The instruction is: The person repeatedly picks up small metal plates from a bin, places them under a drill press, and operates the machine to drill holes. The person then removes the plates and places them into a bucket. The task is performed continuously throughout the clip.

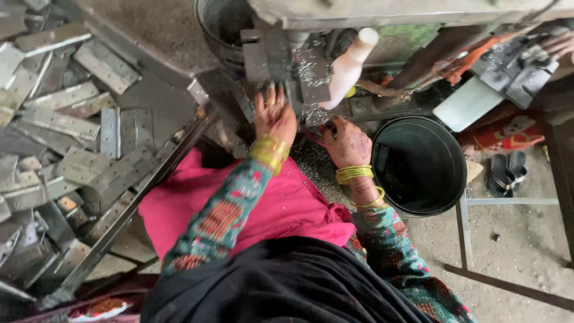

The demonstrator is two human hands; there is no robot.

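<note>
You are pressing your left hand (275, 113) flat, fingers spread, on a grey metal plate (281, 90) lying on the machine bed (359, 109); the open palm seems to be holding the plate square against the block (257, 57) at its 11 o'clock, under the tool head. Your right hand (345, 142) is resting at 4 o'clock of the left, fingers curled down onto the bed among bright metal chips (317, 113); you cannot tell from here whether it is pinching anything. A white plastic bottle (348, 67) is leaning at 1 o'clock of the plate, spout down toward the work, probably so that it can be reached at once. A black bucket (418, 164) is standing just beside the right wrist at 3 o'clock, close under the bed's edge, well placed for catching pieces. A heap of flat hinge-like plates (66, 125) is lying at 9 o'clock, well apart but within a left-arm sweep. There is no proper worktop: the bed is low and you are sitting at it over a pink cloth (281, 206). The floor (526, 239) is bare, dusty concrete; a pair of dark sandals (507, 172) is lying at 3 o'clock beyond the bucket.
</note>
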